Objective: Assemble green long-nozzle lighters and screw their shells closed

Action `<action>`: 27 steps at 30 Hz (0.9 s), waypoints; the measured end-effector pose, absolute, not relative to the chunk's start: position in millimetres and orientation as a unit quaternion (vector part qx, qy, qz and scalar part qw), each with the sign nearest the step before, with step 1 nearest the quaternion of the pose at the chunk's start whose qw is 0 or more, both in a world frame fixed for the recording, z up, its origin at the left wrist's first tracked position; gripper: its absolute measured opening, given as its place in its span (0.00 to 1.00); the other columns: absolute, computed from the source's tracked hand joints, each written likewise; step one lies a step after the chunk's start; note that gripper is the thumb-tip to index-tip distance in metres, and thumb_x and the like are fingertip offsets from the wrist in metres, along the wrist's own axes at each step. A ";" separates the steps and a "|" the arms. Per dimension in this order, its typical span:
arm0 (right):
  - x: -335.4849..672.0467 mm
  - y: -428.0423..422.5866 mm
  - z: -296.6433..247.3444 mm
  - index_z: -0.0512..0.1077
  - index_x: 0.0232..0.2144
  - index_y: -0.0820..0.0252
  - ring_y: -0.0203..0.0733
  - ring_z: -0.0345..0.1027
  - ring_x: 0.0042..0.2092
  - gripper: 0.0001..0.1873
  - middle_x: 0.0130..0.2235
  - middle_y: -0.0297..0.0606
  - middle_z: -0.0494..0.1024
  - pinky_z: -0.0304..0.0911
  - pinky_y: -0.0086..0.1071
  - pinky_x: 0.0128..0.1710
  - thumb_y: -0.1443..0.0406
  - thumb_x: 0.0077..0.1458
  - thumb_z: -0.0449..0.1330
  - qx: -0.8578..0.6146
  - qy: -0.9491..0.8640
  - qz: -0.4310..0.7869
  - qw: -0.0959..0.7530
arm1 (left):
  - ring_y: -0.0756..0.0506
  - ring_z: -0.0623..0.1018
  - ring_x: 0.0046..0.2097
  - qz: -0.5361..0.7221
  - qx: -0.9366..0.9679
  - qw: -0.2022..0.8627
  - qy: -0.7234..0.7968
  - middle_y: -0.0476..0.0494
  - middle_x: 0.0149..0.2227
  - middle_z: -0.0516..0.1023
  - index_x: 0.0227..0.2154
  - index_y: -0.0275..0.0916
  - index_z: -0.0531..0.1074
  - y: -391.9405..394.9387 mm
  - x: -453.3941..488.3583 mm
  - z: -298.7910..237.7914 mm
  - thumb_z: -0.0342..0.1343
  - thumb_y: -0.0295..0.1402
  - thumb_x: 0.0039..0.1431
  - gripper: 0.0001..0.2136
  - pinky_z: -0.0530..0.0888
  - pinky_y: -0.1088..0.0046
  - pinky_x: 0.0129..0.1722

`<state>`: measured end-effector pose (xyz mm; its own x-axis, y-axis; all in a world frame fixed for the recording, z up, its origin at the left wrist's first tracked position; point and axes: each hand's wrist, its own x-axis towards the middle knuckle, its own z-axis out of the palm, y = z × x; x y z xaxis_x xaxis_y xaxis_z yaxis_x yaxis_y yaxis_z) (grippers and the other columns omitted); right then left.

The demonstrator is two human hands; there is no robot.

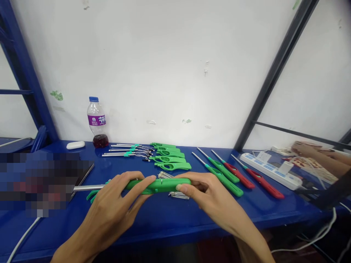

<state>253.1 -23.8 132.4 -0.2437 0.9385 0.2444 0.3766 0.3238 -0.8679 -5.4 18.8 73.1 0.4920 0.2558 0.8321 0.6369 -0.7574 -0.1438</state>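
Note:
Both my hands hold one green lighter point(159, 185) level above the blue table point(175, 219), its metal tube point(87, 187) pointing left. My left hand point(115, 204) pinches the handle's left part with its fingers closed on it. My right hand point(205, 193) grips the handle's right end, thumb in front. A small pile of metal parts point(178, 194) lies just behind and under the handle.
Behind the hands lie green handle shells point(170, 157) and metal tubes with wires point(126, 150). Finished green and red lighters point(236, 173) lie to the right. A bottle point(97, 122) and a white case point(75, 145) stand by the wall, a power strip point(270, 170) at the right, another person's arm point(320, 155) at the far right.

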 end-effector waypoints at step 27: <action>237.3 -35.9 129.8 0.80 0.54 0.46 0.44 0.78 0.33 0.14 0.38 0.37 0.86 0.62 0.33 0.35 0.55 0.71 0.60 -0.412 -0.850 0.120 0.306 | 0.43 0.75 0.41 -0.483 -0.830 0.127 -0.248 0.44 0.38 0.79 0.48 0.39 0.75 2.5 -2.4 83.9 0.58 0.23 0.71 0.08 0.72 0.65 0.41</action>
<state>237.3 -35.9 129.8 -0.4733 0.7731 0.4222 0.6263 0.6324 -0.4559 -2.4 2.5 83.9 0.4107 0.2889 0.8648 0.5339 -0.8451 0.0288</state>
